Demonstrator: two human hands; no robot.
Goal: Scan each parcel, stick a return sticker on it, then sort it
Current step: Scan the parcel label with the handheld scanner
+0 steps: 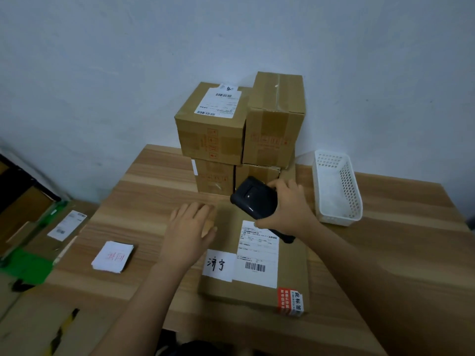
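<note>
A flat cardboard parcel (290, 273) lies on the wooden table (144, 199) in front of me. It carries a white shipping label (258, 253) with a barcode, a handwritten white note and a red-and-white sticker at its near right corner. My left hand (191, 228) rests on the parcel's far left corner, fingers curled over its edge. My right hand (289, 208) grips a black handheld scanner (257, 201) just above the top of the label. A small stack of white return stickers (113, 256) with red writing lies on the table to the left.
Several brown boxes (213, 127) are stacked in two layers against the wall behind the parcel. A white perforated plastic basket (336, 191) stands at the right. Left of the table, lower down, lie flattened cartons with green tape (33, 265) and a labelled parcel (67, 224).
</note>
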